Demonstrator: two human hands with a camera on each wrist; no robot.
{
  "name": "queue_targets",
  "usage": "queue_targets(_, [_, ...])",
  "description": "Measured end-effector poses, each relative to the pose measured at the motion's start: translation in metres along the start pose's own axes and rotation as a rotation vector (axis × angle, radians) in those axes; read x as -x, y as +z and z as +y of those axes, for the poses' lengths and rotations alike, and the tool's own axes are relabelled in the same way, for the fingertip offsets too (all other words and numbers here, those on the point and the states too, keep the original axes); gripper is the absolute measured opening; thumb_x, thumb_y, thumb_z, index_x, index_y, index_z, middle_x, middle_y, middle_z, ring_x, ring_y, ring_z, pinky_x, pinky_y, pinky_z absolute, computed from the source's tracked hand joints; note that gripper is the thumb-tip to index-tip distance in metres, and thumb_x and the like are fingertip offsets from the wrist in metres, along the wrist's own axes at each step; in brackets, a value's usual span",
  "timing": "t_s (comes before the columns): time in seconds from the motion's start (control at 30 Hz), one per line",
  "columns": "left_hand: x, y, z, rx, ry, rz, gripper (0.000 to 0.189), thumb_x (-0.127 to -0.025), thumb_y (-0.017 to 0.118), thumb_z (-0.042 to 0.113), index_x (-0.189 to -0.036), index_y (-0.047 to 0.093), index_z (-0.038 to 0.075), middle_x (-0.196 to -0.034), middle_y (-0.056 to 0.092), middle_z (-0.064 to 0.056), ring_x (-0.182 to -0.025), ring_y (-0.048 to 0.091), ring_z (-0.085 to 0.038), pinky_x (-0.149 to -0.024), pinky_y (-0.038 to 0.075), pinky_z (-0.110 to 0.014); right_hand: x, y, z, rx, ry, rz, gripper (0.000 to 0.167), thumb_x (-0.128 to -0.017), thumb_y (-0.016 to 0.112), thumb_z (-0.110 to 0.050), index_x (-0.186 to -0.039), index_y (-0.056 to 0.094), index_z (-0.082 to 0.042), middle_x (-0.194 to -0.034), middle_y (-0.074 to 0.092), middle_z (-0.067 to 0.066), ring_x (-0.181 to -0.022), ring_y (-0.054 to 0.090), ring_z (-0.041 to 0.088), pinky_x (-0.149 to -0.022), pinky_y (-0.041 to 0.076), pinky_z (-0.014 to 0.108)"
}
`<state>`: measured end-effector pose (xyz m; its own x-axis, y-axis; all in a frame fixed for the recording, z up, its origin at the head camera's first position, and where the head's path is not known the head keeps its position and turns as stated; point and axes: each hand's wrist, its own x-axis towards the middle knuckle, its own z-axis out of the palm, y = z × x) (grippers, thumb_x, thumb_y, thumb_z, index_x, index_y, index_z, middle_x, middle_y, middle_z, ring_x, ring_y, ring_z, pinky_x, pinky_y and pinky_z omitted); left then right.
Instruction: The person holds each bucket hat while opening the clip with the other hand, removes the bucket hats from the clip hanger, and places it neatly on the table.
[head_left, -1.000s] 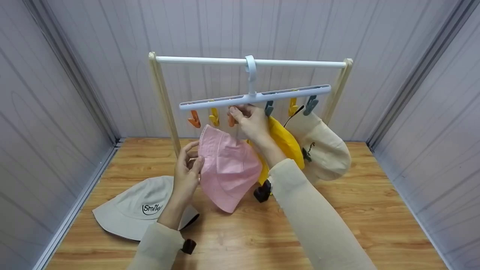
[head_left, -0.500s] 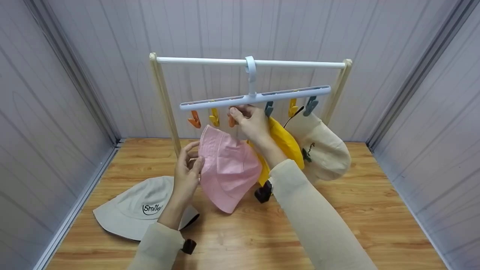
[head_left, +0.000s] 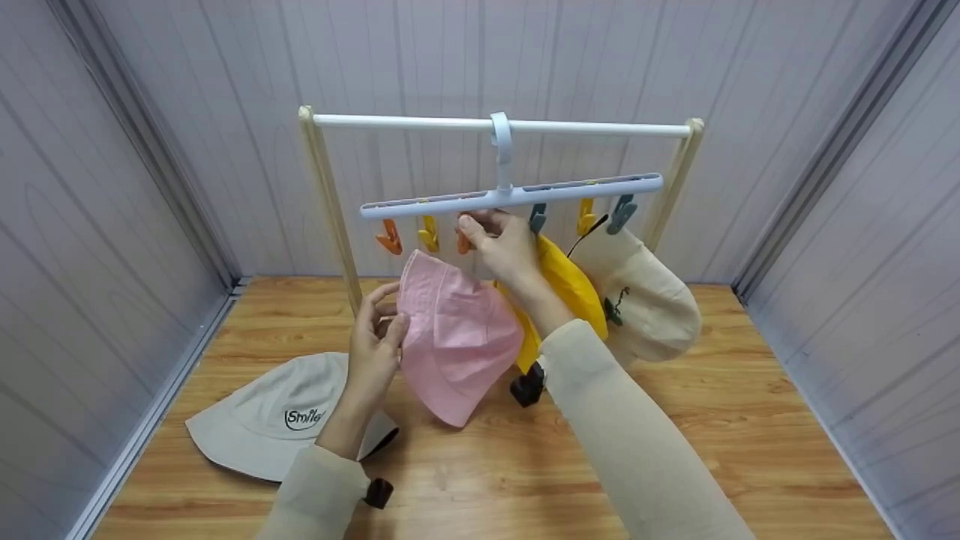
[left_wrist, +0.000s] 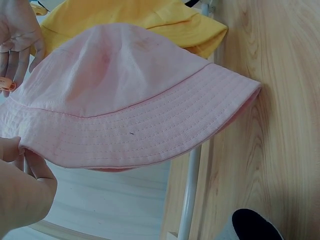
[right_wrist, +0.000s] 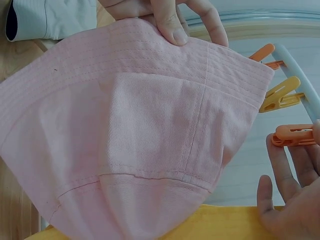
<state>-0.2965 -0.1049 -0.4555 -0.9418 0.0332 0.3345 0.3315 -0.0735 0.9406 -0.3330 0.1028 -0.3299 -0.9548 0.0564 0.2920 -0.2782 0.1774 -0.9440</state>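
Observation:
A pink bucket hat (head_left: 457, 330) is held up by its brim in my left hand (head_left: 373, 349), the thumb on one side and the fingers on the other. My right hand (head_left: 506, 244) pinches an orange clothespin (right_wrist: 294, 135) under the white hanger (head_left: 457, 202). The hat's upper edge lies just below and left of that clothespin, apart from it. Behind my right forearm hangs a yellow hat (head_left: 574, 285), partly hidden. A cream hat (head_left: 645, 300) with dark stitching hangs from clips at the hanger's right end.
A pale grey bucket hat (head_left: 277, 412) marked "Smile" lies on the wooden table (head_left: 480, 480) at left. Another orange clip (head_left: 388, 238) and a yellow clip (head_left: 428, 234) hang free at the hanger's left. The hanger hooks over a white rod (head_left: 405, 121) on wooden posts.

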Motion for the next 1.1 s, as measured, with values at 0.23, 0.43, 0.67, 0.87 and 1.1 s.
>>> queue_targets(0.23, [-0.0002, 0.0001, -0.0009, 0.001, -0.004, 0.005, 0.044, -0.107, 0.057, -0.002, -0.148, 0.054, 0.015, -0.114, 0.064, -0.017, -0.089, 0.062, -0.021, -0.065, 0.052, -0.024, 0.0001, 0.0006, -0.0007, -0.008, 0.007, 0.007, 0.02, -0.106, 0.068, -0.018, -0.113, 0.075, -0.002, -0.089, 0.072, 0.007, -0.082, 0.069, 0.018, -0.092, 0.061, 0.035])
queue_targets(0.43, [-0.0005, 0.0003, -0.0006, -0.001, -0.002, 0.013, 0.045, -0.106, 0.058, -0.004, -0.147, 0.055, 0.014, -0.112, 0.064, -0.016, -0.087, 0.062, -0.02, -0.064, 0.051, -0.023, 0.0022, -0.0005, 0.0003, -0.002, 0.002, -0.01, 0.02, -0.107, 0.067, -0.02, -0.115, 0.075, -0.003, -0.091, 0.071, 0.009, -0.085, 0.069, 0.019, -0.093, 0.06, 0.033])
queue_targets(0.67, [-0.0008, 0.0005, -0.0003, 0.018, -0.014, 0.012, 0.045, -0.106, 0.056, -0.004, -0.147, 0.054, 0.014, -0.112, 0.063, -0.015, -0.086, 0.06, -0.019, -0.061, 0.05, -0.022, 0.002, -0.0009, 0.0017, 0.002, -0.012, -0.006, 0.02, -0.106, 0.067, -0.019, -0.117, 0.075, -0.003, -0.091, 0.072, 0.008, -0.086, 0.069, 0.019, -0.094, 0.06, 0.035])
queue_targets(0.87, [-0.0008, 0.0001, -0.0008, 0.006, -0.011, 0.012, 0.044, -0.107, 0.057, -0.003, -0.147, 0.054, 0.014, -0.113, 0.064, -0.016, -0.089, 0.062, -0.019, -0.065, 0.052, -0.023, 0.0026, -0.0004, 0.0024, 0.012, -0.018, -0.002, 0.021, -0.106, 0.068, -0.02, -0.118, 0.075, -0.004, -0.092, 0.073, 0.009, -0.088, 0.071, 0.021, -0.093, 0.06, 0.034])
queue_targets(1.1, [-0.0005, 0.0, -0.001, 0.005, -0.015, 0.015, 0.044, -0.107, 0.057, -0.002, -0.147, 0.054, 0.014, -0.113, 0.064, -0.016, -0.089, 0.062, -0.02, -0.065, 0.052, -0.023, 0.0041, -0.0014, 0.0029, 0.029, -0.018, -0.013, 0.025, -0.107, 0.068, -0.023, -0.123, 0.074, -0.005, -0.095, 0.074, 0.009, -0.092, 0.072, 0.022, -0.096, 0.059, 0.036])
